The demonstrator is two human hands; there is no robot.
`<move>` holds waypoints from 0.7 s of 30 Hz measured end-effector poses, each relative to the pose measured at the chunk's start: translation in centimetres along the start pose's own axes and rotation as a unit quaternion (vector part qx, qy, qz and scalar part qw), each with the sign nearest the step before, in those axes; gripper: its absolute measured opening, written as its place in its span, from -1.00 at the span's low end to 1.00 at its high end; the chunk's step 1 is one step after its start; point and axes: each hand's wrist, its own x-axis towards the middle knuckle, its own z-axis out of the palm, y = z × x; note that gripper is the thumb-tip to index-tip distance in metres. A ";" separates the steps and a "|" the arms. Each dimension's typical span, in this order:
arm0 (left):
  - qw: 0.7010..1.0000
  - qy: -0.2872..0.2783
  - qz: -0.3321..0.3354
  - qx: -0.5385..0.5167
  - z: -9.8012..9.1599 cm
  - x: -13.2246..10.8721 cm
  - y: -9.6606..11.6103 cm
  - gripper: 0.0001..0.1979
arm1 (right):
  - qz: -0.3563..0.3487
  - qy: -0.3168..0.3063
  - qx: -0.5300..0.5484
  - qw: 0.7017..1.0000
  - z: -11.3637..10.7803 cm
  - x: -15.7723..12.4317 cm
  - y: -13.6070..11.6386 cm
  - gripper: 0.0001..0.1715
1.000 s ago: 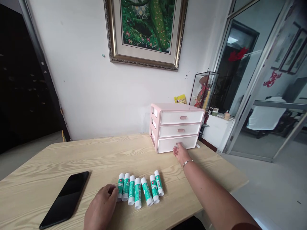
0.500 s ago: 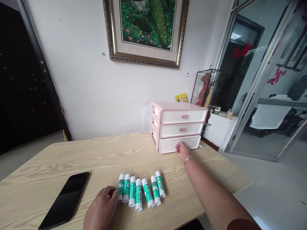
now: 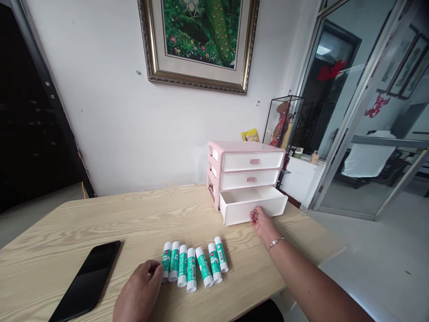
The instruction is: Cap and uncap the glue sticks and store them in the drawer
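A small pink and white drawer unit [image 3: 248, 146] stands on the table, its bottom drawer [image 3: 236, 213] pulled partly out. The fingers of my right hand [image 3: 263, 220] are closed on the front of that drawer, covering its handle. Inside, the visible part of the drawer looks bare white. Several green and white glue sticks [image 3: 191, 270] lie side by side in a row nearer to me. Just left of the row, my left hand [image 3: 139, 288] rests loosely curled, right up against the leftmost glue stick [image 3: 166, 261]; its fingertips are partly hidden.
A black phone [image 3: 85, 281] lies on the wooden table [image 3: 134, 219] at the left. Behind the drawer unit are a yellow packet [image 3: 250, 135] and a glass case [image 3: 284, 118] with a figure. A framed picture [image 3: 197, 82] hangs on the wall; a glass door stands at the right.
The bottom drawer has slid from shut to partly open, as my right hand drew it toward me. My left hand and the glue sticks have kept their places on the table.
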 end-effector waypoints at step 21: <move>1.000 0.019 -0.013 -0.010 0.2 -0.7 0.3 -0.74 | -0.196 -0.284 -0.447 0.825 0.6 -17.5 3.1 -0.22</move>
